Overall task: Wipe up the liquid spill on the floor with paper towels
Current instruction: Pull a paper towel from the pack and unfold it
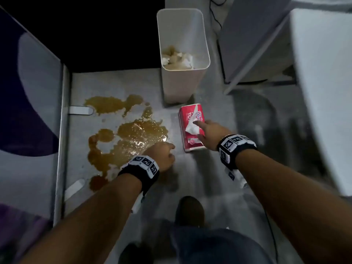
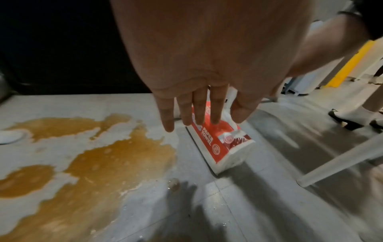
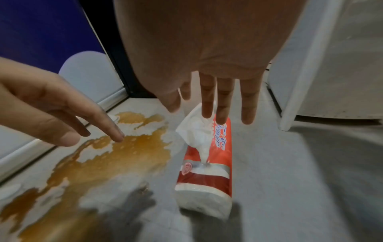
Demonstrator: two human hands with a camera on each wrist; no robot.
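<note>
Paper towel pack (image 1: 191, 127), red and white, lies flat on the grey floor (image 1: 219, 187) directly under the right hand (image 1: 210, 133), whose fingers (image 3: 247, 104) are straight and spread, holding nothing. One white sheet (image 3: 196, 129) sticks up out of the slot in the pack's top, right below the fingertips of that hand; whether they touch it cannot be told. The left hand (image 1: 162, 155) hovers just beside the pack on its near-left side, fingers (image 2: 199, 108) extended and relaxed, nothing in them. To the left of that hand, and reaching partly beneath it, spreads the amber liquid spill (image 1: 123, 138), a broken puddle of several joined patches running toward a metal-edged panel (image 1: 61, 130). Beyond the right hand, past the far end of the pack, stands a white rectangular waste bin (image 1: 182, 54); at its bottom lie crumpled paper towels (image 1: 179, 59), some white and some stained brown.
</note>
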